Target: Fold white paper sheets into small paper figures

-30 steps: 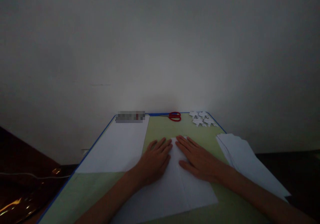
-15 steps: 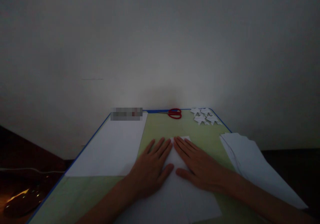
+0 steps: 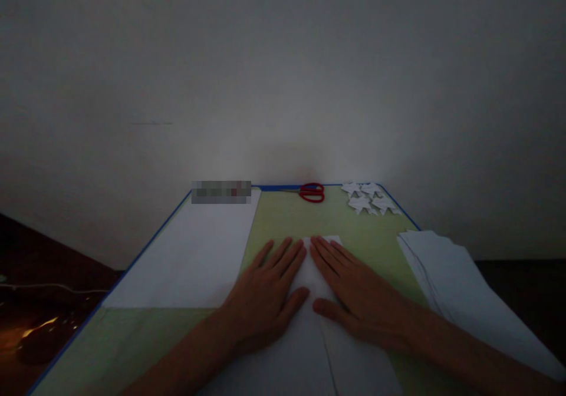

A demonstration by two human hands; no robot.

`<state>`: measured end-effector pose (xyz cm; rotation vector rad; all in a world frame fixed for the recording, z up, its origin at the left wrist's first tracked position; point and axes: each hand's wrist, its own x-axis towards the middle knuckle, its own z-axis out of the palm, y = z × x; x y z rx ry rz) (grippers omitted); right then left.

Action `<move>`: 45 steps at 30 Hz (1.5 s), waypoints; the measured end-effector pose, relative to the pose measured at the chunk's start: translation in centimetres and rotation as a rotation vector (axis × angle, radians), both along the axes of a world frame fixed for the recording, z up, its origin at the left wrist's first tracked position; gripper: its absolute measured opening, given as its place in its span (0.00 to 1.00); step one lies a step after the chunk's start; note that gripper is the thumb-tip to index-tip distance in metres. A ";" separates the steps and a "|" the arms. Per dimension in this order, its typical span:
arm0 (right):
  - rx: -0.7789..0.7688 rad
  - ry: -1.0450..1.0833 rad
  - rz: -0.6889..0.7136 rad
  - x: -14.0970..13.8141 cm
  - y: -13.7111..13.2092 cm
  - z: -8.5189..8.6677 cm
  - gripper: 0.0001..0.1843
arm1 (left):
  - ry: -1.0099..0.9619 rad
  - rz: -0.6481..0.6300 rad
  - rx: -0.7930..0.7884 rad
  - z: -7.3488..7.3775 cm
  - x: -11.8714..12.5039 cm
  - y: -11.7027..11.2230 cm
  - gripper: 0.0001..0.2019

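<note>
A white sheet of paper [image 3: 305, 349] lies in front of me, with a lengthwise line or seam running down its middle to the near edge. My left hand [image 3: 272, 290] rests flat on its left part, fingers stretched forward and slightly spread. On the right part my right hand [image 3: 354, 287] lies flat, fingers stretched and close together, thumb apart. The fingertips of both hands nearly meet close to the far edge of the paper. Much of the sheet is hidden beneath my hands and forearms.
Red-handled scissors [image 3: 312, 192] lie at the green table's [image 3: 292, 216] far edge. Several folded white paper pieces [image 3: 371, 198] sit at the back right. A stack of white paper [image 3: 477, 290] overhangs the right edge. Another white sheet [image 3: 186, 254] lies left; the wall [image 3: 283, 78] stands behind.
The view has shifted slightly, so the table sits a little higher in it. Both hands stay flat on the paper, and the seam near the bottom shows more plainly.
</note>
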<state>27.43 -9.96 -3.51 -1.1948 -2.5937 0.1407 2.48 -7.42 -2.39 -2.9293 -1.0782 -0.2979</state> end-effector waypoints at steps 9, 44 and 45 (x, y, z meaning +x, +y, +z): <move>0.011 0.009 0.003 -0.1 -0.1 -0.1 0.50 | 0.007 0.004 -0.044 0.1 0.0 -0.1 0.34; -0.070 -0.137 0.174 1.8 2.6 2.7 0.39 | 0.027 -0.030 -0.082 1.3 -0.1 0.8 0.33; -0.084 -0.142 0.204 2.0 2.8 2.8 0.38 | 0.022 -0.029 -0.082 1.4 0.0 0.9 0.31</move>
